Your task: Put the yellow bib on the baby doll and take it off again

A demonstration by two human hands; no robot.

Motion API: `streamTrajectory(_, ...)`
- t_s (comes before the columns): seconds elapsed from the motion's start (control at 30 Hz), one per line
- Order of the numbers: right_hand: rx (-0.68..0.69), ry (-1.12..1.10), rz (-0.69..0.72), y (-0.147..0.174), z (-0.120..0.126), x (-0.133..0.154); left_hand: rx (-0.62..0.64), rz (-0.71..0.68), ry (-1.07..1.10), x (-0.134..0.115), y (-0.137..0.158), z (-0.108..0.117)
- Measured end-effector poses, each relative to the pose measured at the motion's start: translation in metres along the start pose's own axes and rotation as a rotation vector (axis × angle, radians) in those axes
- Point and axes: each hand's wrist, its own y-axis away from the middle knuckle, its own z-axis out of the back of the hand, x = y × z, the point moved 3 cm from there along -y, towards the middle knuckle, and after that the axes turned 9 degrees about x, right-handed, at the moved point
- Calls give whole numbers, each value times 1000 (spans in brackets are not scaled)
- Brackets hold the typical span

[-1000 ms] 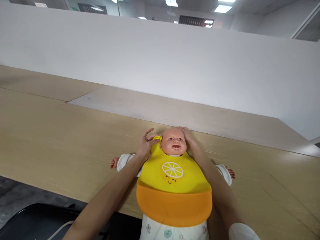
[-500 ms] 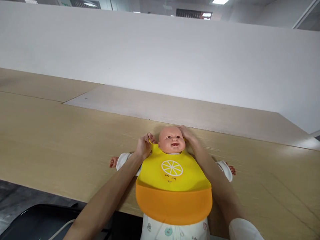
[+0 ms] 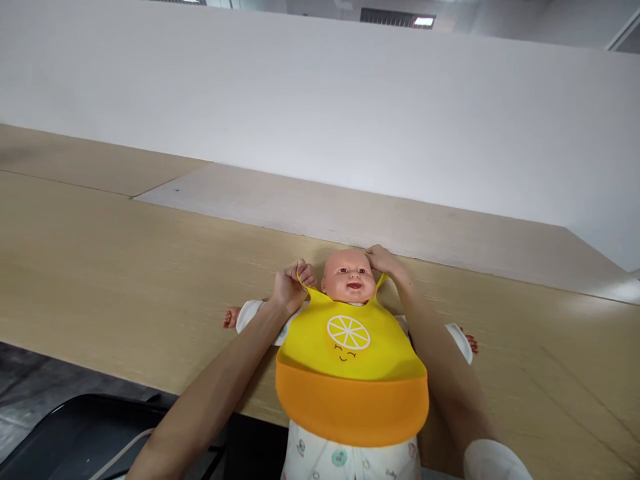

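Observation:
A baby doll (image 3: 349,277) in a white printed suit lies on its back on the wooden table (image 3: 125,267), head away from me, legs over the near edge. A yellow silicone bib (image 3: 350,360) with an orange pocket and a lemon face covers its chest. My left hand (image 3: 291,285) pinches the bib's left neck strap beside the doll's head. My right hand (image 3: 385,261) grips the right strap by the other side of the head, touching it.
A white partition wall (image 3: 320,113) runs behind the table. A paler board (image 3: 350,213) lies along the table's far side. A black chair seat (image 3: 75,440) with a white cable sits below the near edge at the left.
My left hand has closed on the left strap and lifted it. My right hand now holds the right strap up by the doll's head. The view shifted slightly.

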Motion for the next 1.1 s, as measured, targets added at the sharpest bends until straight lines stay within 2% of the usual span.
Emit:
streamTrajectory(0.13, 121, 98, 12, 14, 18, -2, 84, -19, -6, -2, 1, -2)
streamTrajectory(0.2, 140, 151, 19, 26, 31, 1, 106, -25, -10, -3, 1, -3)
streamTrajectory(0.33, 45, 222, 62, 57, 54, 14, 100, -33, -21, -3, 1, -3)
streamTrajectory(0.43, -61, 229, 201, 80, 58, 34, 88, -36, -32, -3, 1, -3)
streamTrajectory(0.53, -112, 239, 341, 97, 47, 59, 87, -46, -48, -3, 2, -6)
streamTrajectory(0.7, -57, 238, 516, 105, 5, 98, 78, -67, -127, -5, 4, -11)
streamTrajectory(0.83, -149, 338, 562, 97, -21, 110, 18, -54, -224, -4, 6, -10)
streamTrajectory(0.97, -201, 336, 550, 89, -28, 106, 40, -50, -225, -4, 9, -12)
streamTrajectory(1.1, -219, 144, 631, 95, -19, 103, 97, -9, -165, -7, 10, -17)
